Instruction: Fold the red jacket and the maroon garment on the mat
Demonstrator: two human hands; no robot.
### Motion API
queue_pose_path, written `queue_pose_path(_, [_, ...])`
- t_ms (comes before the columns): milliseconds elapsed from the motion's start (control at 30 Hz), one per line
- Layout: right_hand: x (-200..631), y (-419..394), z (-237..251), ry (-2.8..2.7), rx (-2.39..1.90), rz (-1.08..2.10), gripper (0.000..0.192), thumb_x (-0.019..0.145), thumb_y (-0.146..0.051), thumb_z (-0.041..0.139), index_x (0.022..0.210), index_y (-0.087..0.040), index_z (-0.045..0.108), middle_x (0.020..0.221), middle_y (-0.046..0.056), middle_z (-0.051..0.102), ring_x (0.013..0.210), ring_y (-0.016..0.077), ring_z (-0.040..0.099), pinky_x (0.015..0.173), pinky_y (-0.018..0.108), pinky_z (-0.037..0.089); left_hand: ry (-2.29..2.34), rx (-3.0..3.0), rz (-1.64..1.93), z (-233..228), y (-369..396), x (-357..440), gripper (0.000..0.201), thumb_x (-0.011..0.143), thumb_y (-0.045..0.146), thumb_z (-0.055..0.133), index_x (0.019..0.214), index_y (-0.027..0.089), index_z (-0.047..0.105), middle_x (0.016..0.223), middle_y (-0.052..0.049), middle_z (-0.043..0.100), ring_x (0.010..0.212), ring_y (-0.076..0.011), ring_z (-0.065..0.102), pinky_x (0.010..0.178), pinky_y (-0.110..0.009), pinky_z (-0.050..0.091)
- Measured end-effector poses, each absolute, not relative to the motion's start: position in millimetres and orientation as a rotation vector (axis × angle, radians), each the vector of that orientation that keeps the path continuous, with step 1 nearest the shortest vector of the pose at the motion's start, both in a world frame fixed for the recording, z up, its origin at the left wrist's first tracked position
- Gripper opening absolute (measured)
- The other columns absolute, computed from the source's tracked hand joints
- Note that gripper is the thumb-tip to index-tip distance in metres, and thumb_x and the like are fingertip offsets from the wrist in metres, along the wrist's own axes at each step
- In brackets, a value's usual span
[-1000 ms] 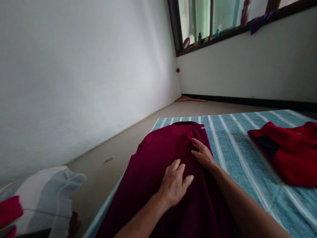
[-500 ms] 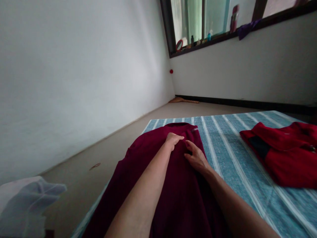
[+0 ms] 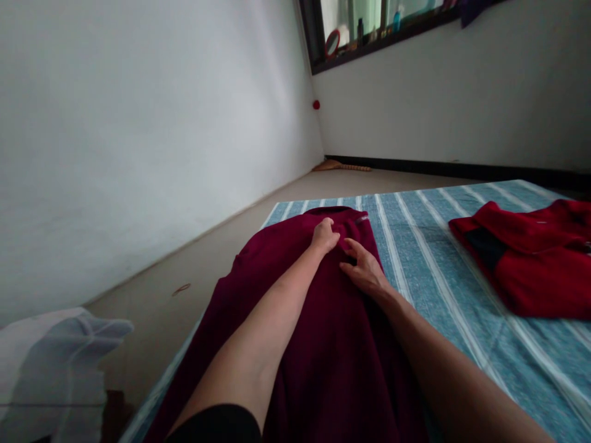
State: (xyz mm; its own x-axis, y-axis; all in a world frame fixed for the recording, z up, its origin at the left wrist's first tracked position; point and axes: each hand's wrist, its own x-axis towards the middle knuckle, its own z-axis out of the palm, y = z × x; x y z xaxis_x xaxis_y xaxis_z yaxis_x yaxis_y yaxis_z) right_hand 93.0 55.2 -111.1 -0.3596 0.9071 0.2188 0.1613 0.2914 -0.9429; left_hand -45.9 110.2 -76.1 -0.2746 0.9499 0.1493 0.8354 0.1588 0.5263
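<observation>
Left hand [image 3: 325,236] curled at maroon top [image 3: 323,351], grip indeterminable; right hand [image 3: 362,266], at its four o'clock, fingers parted.

Wears a plain black sleeve [image 3: 217,424] on the left arm [image 3: 253,351], ending in a smooth, curved edge. Goes bare below it, broad near the sleeve and narrowing toward the left hand [image 3: 325,237]. Shows a bare right forearm [image 3: 447,363] too, long, smooth in outline and tapering toward the right hand [image 3: 367,271].
</observation>
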Motion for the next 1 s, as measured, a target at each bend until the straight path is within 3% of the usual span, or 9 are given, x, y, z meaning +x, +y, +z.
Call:
queue_pose_path(133, [95.3,54.3,-109.7,-1.778,-0.97,1.084,0.065,0.068,-0.016,0.057,0.131,-0.017,0.042,0.121,0.009,0.059,0.11,0.0214,0.056,0.096,0.036,0.043,2.2,1.977,0.588,-77.0,104.7,-41.9,0.042,0.083,0.018,0.056,0.123,0.016,0.045,0.102,-0.01,0.064,0.101,-0.0237,0.059,0.089,-0.035,0.042])
queue_pose_path(367, [97.9,52.3,-105.8,-1.854,-0.991,0.931,0.049,0.068,-0.015,0.058,0.118,-0.015,0.057,0.119,0.01,0.06,0.112,0.0233,0.054,0.1,0.038,0.038,2.18,2.252,0.412,-54.3,93.4,-47.2,0.029,0.087,0.027,0.053,0.113,0.014,0.05,0.115,-0.014,0.056,0.107,-0.0255,0.054,0.091,-0.036,0.043])
queue_pose_path(533, [97.4,53.7,-107.9,-1.896,-0.989,0.863,0.04,0.068,-0.014,0.057,0.108,-0.016,0.063,0.111,0.008,0.064,0.104,0.0225,0.057,0.096,0.036,0.041,2.041,2.407,0.318,-61.8,63.7,-47.5,0.021,0.091,0.019,0.039,0.102,0.017,0.057,0.111,-0.007,0.06,0.107,-0.0179,0.055,0.095,-0.031,0.042])
queue_pose_path(800, [99.6,51.9,-105.8,-1.947,-0.965,0.792,0.024,0.071,-0.012,0.054,0.091,-0.019,0.067,0.095,0.004,0.067,0.09,0.0187,0.06,0.087,0.031,0.045,1.958,2.454,0.197,-82.5,46.1,-48.1,0.029,0.093,0.023,0.038,0.119,0.02,0.05,0.137,-0.006,0.047,0.128,-0.016,0.04,0.104,-0.034,0.035])
queue_pose_path(1000, [101.8,53.8,-107.4,-1.955,-0.999,0.79,0.024,0.072,-0.014,0.055,0.091,-0.018,0.067,0.097,0.004,0.067,0.093,0.0188,0.06,0.088,0.03,0.044,2.156,2.279,0.202,-48.9,-8.7,-20.6,0.029,0.09,0.019,0.041,0.115,0.011,0.054,0.134,-0.016,0.049,0.126,-0.0218,0.043,0.104,-0.036,0.035])
